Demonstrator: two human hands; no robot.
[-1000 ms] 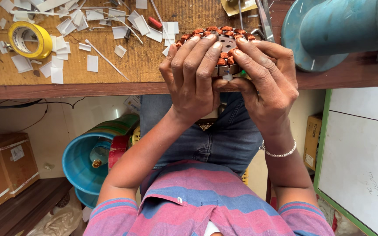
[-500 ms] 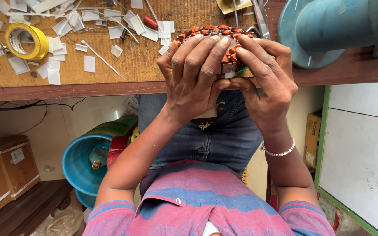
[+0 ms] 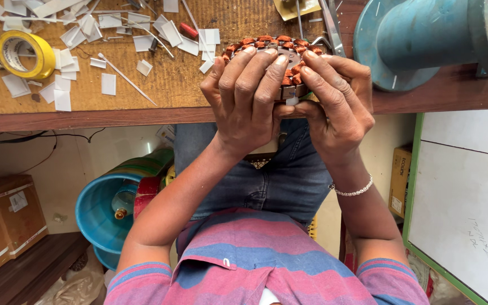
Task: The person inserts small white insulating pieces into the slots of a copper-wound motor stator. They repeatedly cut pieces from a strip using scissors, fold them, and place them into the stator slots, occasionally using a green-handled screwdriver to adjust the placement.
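Observation:
Both of my hands hold a round motor stator (image 3: 278,47) with copper-coloured windings, up at the near edge of a wooden table (image 3: 170,90). My left hand (image 3: 244,104) wraps over its left side, with fingers spread across the top. My right hand (image 3: 334,107), a thin bracelet at its wrist, grips the right side with its fingertips on the windings. The hands hide most of the stator's lower half. My lap in blue jeans and my striped shirt lie below.
On the table are a yellow tape roll (image 3: 25,53), several white paper slips (image 3: 108,83), a thin stick (image 3: 126,79) and a large blue spool (image 3: 425,39). Below are a blue bucket (image 3: 100,212), cardboard boxes (image 3: 1,220) and a white cabinet (image 3: 464,192).
Both hands have kept their hold on the stator. The fingers have shifted slightly over the windings, and the view has moved a little.

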